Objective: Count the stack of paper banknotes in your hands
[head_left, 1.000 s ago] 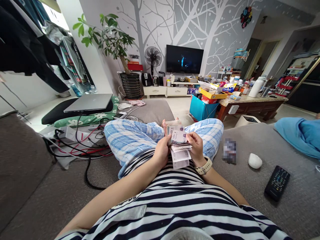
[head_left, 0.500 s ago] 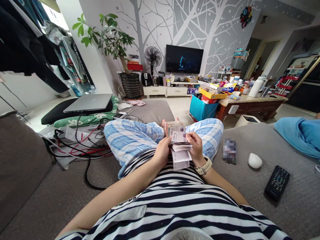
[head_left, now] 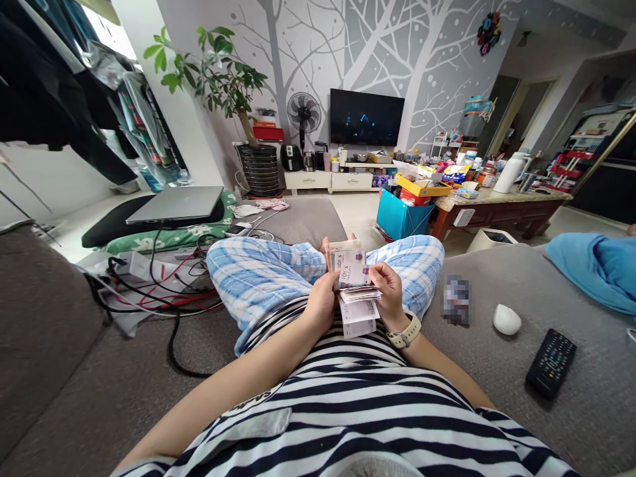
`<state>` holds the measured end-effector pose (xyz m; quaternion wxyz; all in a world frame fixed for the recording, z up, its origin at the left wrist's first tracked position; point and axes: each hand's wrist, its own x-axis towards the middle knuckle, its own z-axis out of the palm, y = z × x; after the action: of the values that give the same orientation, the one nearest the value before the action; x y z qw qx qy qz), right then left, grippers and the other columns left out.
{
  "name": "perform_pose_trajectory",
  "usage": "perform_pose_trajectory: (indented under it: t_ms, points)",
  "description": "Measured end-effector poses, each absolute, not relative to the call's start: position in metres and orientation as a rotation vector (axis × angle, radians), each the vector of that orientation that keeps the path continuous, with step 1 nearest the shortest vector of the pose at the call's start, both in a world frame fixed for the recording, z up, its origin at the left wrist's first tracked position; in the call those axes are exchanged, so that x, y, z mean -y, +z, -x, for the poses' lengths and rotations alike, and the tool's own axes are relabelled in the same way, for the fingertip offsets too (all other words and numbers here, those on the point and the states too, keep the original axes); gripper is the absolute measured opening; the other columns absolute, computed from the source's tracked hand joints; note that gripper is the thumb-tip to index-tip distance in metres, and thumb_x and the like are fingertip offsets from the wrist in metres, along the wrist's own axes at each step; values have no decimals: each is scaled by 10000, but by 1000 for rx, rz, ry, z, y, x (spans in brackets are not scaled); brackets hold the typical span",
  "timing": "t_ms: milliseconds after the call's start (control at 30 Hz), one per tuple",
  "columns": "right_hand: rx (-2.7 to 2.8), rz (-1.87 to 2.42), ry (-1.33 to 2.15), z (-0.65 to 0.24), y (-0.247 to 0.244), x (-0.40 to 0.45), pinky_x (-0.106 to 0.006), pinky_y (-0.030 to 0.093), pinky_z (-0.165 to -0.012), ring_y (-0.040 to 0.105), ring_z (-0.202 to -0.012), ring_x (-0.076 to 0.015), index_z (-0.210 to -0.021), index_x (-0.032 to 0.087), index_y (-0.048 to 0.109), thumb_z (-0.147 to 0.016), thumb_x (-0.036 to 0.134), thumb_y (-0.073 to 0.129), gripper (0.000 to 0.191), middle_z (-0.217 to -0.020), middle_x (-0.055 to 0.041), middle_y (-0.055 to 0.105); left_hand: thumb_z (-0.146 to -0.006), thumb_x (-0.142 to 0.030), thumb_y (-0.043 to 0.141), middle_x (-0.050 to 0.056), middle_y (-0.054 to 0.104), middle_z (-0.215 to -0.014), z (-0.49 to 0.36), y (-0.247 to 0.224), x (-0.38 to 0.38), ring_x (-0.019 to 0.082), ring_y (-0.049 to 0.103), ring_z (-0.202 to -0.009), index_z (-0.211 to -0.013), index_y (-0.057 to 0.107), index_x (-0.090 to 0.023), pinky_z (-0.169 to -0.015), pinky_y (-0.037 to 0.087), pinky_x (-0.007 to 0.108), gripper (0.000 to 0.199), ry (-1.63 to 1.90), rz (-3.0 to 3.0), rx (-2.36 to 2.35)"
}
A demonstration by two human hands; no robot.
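Note:
A stack of banknotes (head_left: 352, 268) is held above my lap, between my crossed legs in blue-and-white checked trousers (head_left: 268, 268). My left hand (head_left: 322, 299) grips the stack at its left side, fingers wrapped round it. On the opposite side, my right hand (head_left: 388, 290) pinches the notes' right edge between thumb and fingers. Several notes fold back toward me below the hands, with pale lower ends (head_left: 360, 319) hanging down. A light-strapped watch (head_left: 405, 331) is on my right wrist. The undersides of the notes are hidden.
On the grey sofa (head_left: 477, 391) to my right lie a blurred-out item (head_left: 457, 300), a white mouse (head_left: 507, 319) and a black remote control (head_left: 550, 364). Tangled cables (head_left: 163, 291) and a closed laptop (head_left: 176, 203) are at left. Beyond stands a loaded wooden table (head_left: 501, 202).
The upright notes in my hands have shifted slightly left and tilted, showing more of the top note's face. Both hands keep nearly the same place.

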<state>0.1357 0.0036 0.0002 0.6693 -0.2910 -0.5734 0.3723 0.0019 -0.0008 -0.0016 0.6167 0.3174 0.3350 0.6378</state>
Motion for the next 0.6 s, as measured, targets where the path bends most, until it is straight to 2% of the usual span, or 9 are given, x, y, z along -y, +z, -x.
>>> perform_pose_trajectory:
  t_ms: [267,433,600]
  points:
    - [1265,606,908,-134,-2,-2,-278,326,-508,391,-486,-116,-594,200,529,-925,457,483,422,-540,11,504,-710,-324,686,70,755,-810,-3,-2,1,266,698,-831,-883,720,-134,-791,533,394,259,1477,-724,-733]
    - [1272,649,866,-135,-2,-4,-271,368,-550,452,-535,-124,-634,205,522,-851,415,613,315,-559,26,516,-698,-328,701,70,757,-818,-4,-1,2,254,701,-806,-876,723,-138,-816,525,388,261,1475,-734,-737]
    - [1233,710,853,-135,-6,-10,-256,355,-544,410,-556,-113,-666,204,504,-807,399,655,284,-600,45,463,-659,-313,737,52,757,-851,-2,1,4,233,694,-810,-874,725,-162,-839,512,374,263,1446,-732,-746]
